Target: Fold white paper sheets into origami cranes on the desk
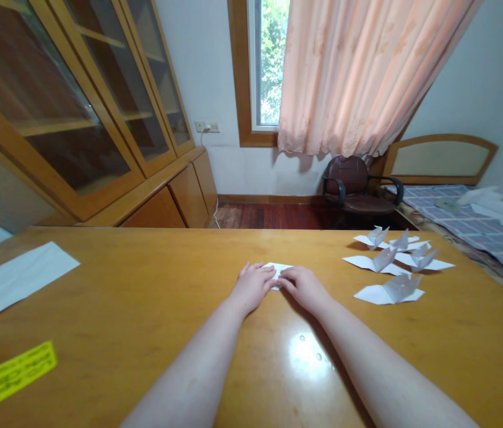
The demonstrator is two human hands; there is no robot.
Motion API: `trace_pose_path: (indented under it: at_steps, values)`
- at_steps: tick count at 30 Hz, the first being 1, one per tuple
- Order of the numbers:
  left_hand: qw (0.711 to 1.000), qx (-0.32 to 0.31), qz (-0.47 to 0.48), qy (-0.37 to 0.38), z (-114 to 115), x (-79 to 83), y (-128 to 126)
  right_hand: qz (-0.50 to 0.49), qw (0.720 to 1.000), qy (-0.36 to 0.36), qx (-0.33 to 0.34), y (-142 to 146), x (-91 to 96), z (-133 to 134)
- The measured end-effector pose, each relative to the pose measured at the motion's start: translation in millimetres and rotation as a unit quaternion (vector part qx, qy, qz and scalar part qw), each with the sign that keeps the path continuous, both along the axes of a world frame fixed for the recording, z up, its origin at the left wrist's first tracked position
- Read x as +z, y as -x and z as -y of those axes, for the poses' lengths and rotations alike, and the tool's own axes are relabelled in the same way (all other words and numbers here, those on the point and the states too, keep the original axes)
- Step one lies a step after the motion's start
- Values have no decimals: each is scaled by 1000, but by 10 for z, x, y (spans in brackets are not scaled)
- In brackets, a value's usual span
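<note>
My left hand [254,284] and my right hand [302,284] rest side by side on a small folded piece of white paper [277,268] lying on the wooden table [144,309]. Both hands press down on it with curled fingers, their fingertips meeting over the paper. Most of the paper is hidden under the hands; only its far edge shows. To the right of my right hand lie several finished white folded paper figures [389,261], grouped near the table's far right part.
A white sheet [10,282] lies at the table's left edge, with a yellow printed slip [6,377] nearer me. Beyond the table stand a dark office chair [356,187], a glass-fronted wooden cabinet [77,119], a bed [470,220] and a curtained window [269,65].
</note>
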State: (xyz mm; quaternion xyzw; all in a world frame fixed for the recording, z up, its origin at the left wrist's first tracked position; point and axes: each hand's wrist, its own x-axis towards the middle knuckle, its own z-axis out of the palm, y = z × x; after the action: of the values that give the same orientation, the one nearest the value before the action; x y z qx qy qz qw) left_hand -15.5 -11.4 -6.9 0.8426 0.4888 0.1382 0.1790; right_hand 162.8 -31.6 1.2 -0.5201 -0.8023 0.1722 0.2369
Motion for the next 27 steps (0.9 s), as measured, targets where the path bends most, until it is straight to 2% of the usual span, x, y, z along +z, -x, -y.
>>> trace_pose_path:
  at_steps: [5,11,20,24,27]
  values:
    - [999,15,33,-9,2,-8,-7,26,1000,-4,-11,-10,-1,3]
    - [997,-9,74,-12,-31,8,-4,66,997,-5,-31,-18,-24,-19]
    - [995,46,93,4,-53,-63,7,58,998,-11,-38,-28,-59,-41]
    - [996,61,62,-11,-56,-68,0,56,994,-13,-97,-31,-104,-46]
    - [999,52,-4,-7,-39,-58,-11,71,985,-21,-154,-26,-156,-45]
